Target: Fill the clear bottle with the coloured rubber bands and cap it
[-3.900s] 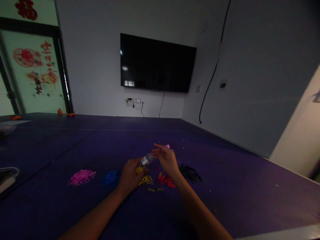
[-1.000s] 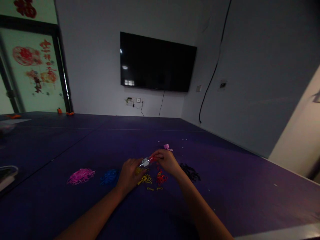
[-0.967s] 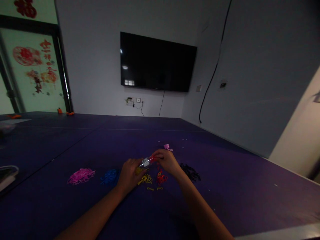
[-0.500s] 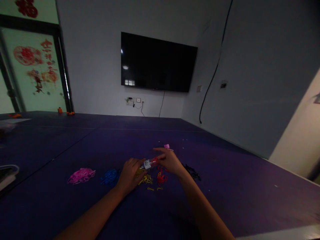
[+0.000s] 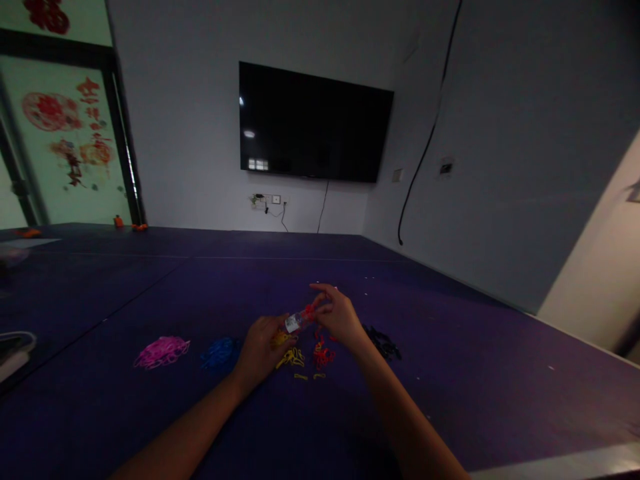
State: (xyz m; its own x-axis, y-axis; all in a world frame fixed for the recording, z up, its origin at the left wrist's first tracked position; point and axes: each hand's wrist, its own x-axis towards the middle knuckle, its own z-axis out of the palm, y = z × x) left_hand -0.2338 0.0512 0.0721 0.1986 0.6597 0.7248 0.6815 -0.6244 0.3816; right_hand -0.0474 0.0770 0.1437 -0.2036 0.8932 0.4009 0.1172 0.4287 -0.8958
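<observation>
A small clear bottle (image 5: 293,323) with a white label lies tilted in my left hand (image 5: 260,350), whose fingers wrap its lower end. My right hand (image 5: 341,320) pinches red rubber bands (image 5: 309,311) at the mouth of the bottle, with its index finger stretched out. Below the hands are a yellow pile (image 5: 291,358) and a red pile (image 5: 323,355) of bands, with two loose yellow bands (image 5: 301,377) in front. Blue bands (image 5: 220,353) lie left of my left hand, pink bands (image 5: 163,352) farther left. Black bands (image 5: 383,343) are right of my right wrist.
The purple surface (image 5: 240,280) has small white specks on it. A white-edged object (image 5: 17,353) sits at the left edge, and small orange items (image 5: 119,221) stand at the far left. A television (image 5: 315,123) hangs on the wall behind.
My right hand has shifted slightly at the bottle's mouth, and the red bands there look more bunched. The pink cap seen behind my right hand is now mostly hidden.
</observation>
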